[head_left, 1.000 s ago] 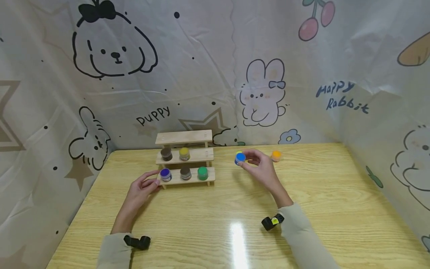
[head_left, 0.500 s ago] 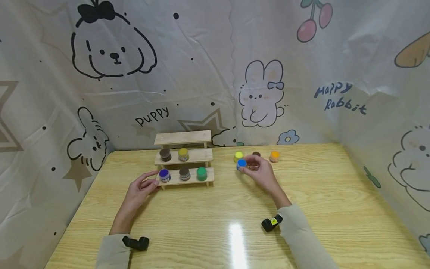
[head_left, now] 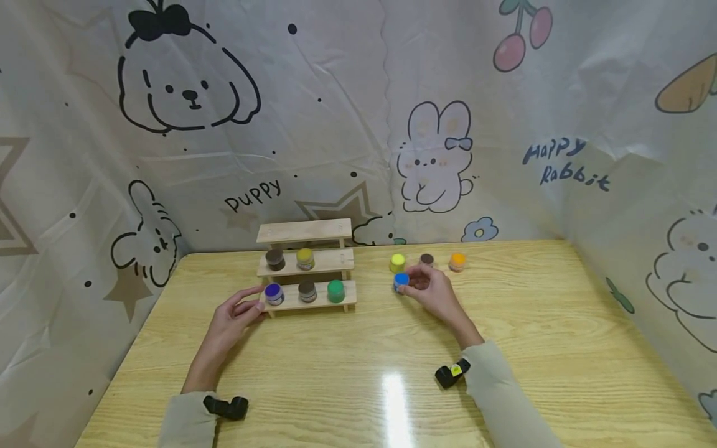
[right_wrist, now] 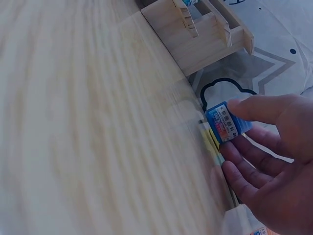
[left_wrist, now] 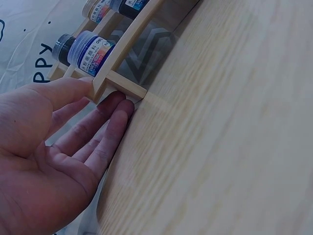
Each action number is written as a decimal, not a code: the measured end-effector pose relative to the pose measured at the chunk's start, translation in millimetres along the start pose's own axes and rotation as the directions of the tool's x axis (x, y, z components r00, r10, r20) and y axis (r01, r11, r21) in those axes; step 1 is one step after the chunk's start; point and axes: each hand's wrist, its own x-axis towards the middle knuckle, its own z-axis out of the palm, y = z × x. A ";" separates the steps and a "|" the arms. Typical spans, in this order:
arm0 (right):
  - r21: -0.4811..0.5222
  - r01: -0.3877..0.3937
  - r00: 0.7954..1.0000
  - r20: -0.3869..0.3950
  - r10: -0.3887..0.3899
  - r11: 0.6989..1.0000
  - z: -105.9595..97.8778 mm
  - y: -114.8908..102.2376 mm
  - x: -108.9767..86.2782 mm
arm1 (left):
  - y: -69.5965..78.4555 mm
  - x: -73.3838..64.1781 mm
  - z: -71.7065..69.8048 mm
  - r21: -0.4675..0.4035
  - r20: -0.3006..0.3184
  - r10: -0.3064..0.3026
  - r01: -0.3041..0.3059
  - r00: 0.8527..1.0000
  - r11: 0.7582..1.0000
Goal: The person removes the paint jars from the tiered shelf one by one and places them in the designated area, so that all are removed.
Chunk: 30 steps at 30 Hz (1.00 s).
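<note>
In the head view my right hand [head_left: 434, 292] pinches a small blue-lidded paint jar [head_left: 400, 282] between thumb and fingers. The right wrist view shows the printed label on this jar [right_wrist: 223, 122], with the thumb on its lid end. To the left, my left hand [head_left: 232, 317] grips the near left corner of a three-step wooden display rack [head_left: 305, 231]. Its thumb [left_wrist: 73, 90] lies at the end of the lowest board while the fingers curl in by the rack's leg. That board bears purple [head_left: 274, 294], dark brown [head_left: 307, 291] and green [head_left: 336, 291] paint jars.
On the rack's middle step stand a dark jar [head_left: 275, 260] and a yellow jar [head_left: 305, 259]; its top step is bare. Behind the right hand, bright yellow [head_left: 397, 262], brown [head_left: 427, 259] and orange [head_left: 457, 262] jars line the table's back edge, before a printed curtain [head_left: 336, 124].
My right hand has brought the blue jar toward me and lower, away from the back row, so the bright yellow and brown jars now show. The left hand stays at the rack.
</note>
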 end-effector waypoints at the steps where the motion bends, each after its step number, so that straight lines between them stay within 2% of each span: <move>1: -0.004 -0.004 1.000 0.000 0.004 1.000 0.1 0.1 -0.1 | -0.3 -0.1 -0.1 0.001 0.000 -0.001 0.001 1.000 1.000; 12: -0.038 -0.023 1.000 0.020 0.024 0.999 0.8 -0.5 -0.2 | -0.9 0.3 -0.1 -0.003 0.002 0.011 -0.011 1.000 1.000; 23: -0.030 -0.045 0.999 0.029 0.046 0.999 -2.0 -4.9 -0.4 | -1.0 -0.3 -0.2 0.005 0.002 0.013 -0.013 1.000 1.000; 30: 0.005 0.026 1.000 -0.006 -0.026 1.000 -10.0 -20.0 -0.1 | -1.1 0.1 -0.1 0.001 0.001 0.013 -0.013 1.000 1.000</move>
